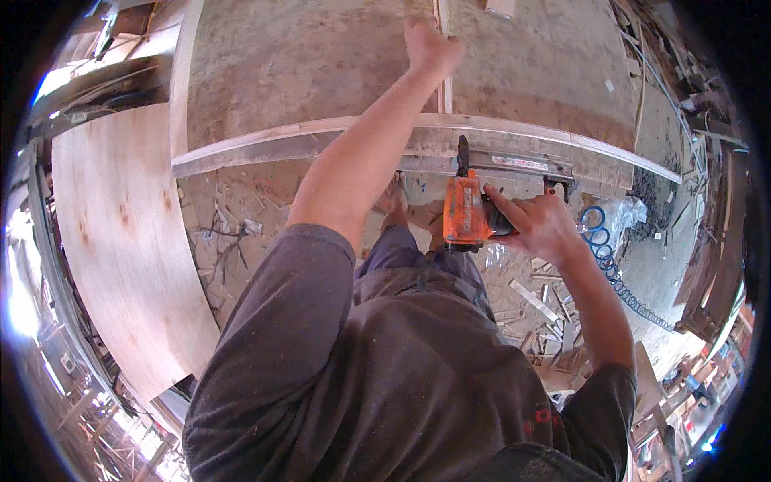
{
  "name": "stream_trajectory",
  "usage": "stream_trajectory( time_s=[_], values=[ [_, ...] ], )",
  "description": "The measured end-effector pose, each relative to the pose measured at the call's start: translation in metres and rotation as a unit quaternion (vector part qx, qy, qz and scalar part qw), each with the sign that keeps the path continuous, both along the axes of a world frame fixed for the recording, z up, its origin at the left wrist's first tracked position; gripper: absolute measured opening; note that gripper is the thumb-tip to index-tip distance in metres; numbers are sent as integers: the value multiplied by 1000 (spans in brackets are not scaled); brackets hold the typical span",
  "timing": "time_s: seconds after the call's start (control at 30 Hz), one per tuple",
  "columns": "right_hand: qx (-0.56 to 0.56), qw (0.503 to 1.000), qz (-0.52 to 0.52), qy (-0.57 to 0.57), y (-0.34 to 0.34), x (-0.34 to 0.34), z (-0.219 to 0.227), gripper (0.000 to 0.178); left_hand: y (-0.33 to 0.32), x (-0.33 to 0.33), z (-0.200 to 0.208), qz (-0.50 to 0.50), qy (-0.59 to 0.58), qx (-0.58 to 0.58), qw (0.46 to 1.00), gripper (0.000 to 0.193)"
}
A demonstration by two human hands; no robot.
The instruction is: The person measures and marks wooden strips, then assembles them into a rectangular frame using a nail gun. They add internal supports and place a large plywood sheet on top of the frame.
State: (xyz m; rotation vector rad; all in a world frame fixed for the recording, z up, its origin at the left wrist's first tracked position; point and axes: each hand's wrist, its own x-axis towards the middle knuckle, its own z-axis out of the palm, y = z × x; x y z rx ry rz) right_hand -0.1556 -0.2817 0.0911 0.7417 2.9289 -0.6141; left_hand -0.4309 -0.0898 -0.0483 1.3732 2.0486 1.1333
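My right hand (540,226) is wrapped round the grip of an orange and black nail gun (464,213). The gun lies sideways in front of my body, its nose and long magazine beside the near edge of the work. My left arm reaches forward, and my left hand (434,52) is closed on a narrow wooden strip (444,95) running away from me. This strip meets a long wooden rail (554,135) at the near side of a stained brown panel (281,68). My left fingertips are partly hidden by the hand itself.
A pale plywood sheet (120,233) lies at the left. A coiled blue air hose (610,265) hangs at the right. Wood offcuts (554,321) litter the floor round my feet. A small wood block (499,7) sits on the panel's far part.
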Motion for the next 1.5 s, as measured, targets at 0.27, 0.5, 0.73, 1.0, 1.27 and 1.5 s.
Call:
stream_trajectory(
  time_s=[0.27,0.5,0.73,1.0,1.27,1.5],
  values=[
    [17,999,-21,23,-3,-4,-14,86,3,0,-4,16,-10,-28,999,44],
    [20,1000,-14,11,1,-10,-6,84,-15,-1,19,-56,7,6,998,39],
    [21,1000,-2,-3,4,-10,-5,87,-14,4,11,-8,-35,-22,999,43],
    [2,1000,4,-4,3,-8,-12,95,-16,2,12,-39,-18,-13,999,42],
    [11,1000,3,-12,1,-13,-15,96,-9,1,-1,-40,13,-1,999,37],
    [21,1000,3,-17,1,-14,-19,92,-13,2,5,-29,-9,4,1000,36]
  ],
)
